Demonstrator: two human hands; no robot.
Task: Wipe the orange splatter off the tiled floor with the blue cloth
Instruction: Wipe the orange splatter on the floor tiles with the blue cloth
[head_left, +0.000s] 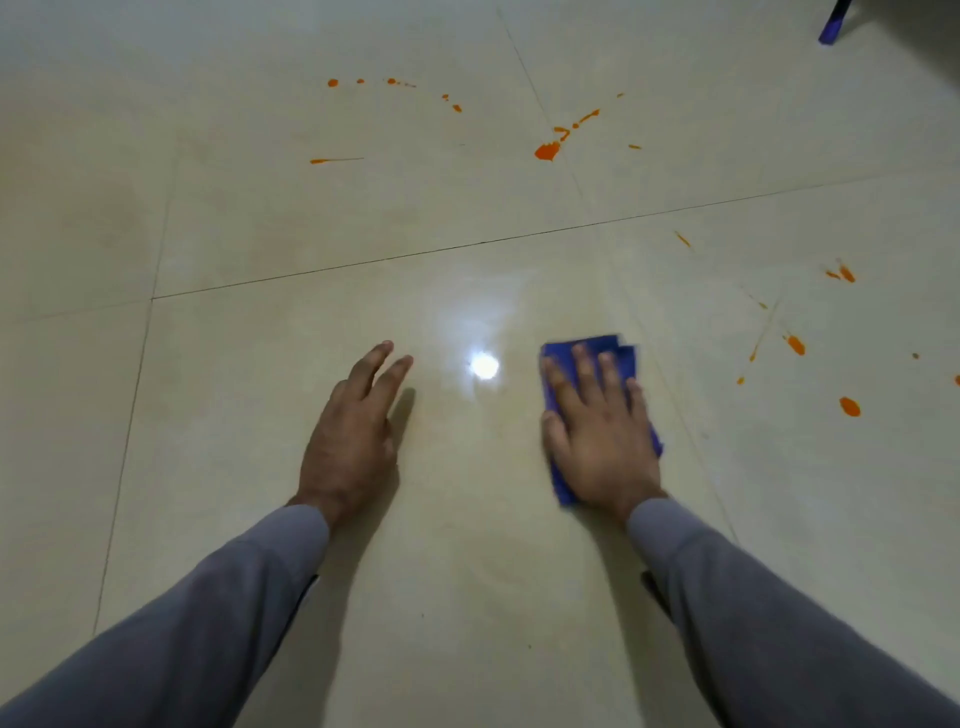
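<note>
The right hand (602, 441) presses flat, fingers straight, on the folded blue cloth (621, 353); the left hand (353, 436) rests open on the glossy beige tiled floor (260, 234). Orange splatter (546, 151) lies far and right.

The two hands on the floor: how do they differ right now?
The right hand presses flat on the blue cloth, fingers spread; the left hand lies on bare tiled floor and holds nothing. The right hand is nearer the orange splatter at the right. Both are open, palm down, in grey sleeves.

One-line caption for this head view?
Right hand presses blue cloth flat on tiled floor; orange splatter remains ahead.
</note>
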